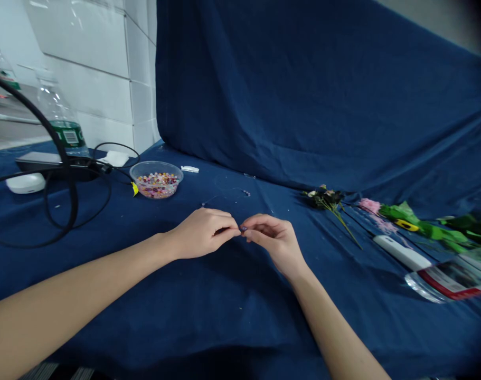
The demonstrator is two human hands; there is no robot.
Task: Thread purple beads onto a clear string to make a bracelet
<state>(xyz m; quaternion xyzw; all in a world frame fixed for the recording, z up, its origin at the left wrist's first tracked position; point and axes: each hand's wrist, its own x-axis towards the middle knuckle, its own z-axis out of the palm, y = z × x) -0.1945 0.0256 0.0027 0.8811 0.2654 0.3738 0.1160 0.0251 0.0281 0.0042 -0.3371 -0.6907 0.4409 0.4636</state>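
My left hand (203, 230) and my right hand (270, 237) meet fingertip to fingertip over the blue cloth (224, 295). Both are closed in a pinch. A small purple bead (243, 228) shows between the fingertips, held by my right hand. What my left fingers pinch is too thin to make out. A thin clear string with a few beads (240, 192) lies on the cloth just beyond my hands. A clear plastic bowl of mixed coloured beads (156, 180) stands at the back left.
Black cables (62, 206), a dark flat device (46, 162), a white puck (25, 182) and plastic bottles (62, 119) sit at the left. Artificial flowers (327, 199), green leaves (434, 227), a white stick-shaped object (401, 253) and a clear packet (450, 279) lie at the right.
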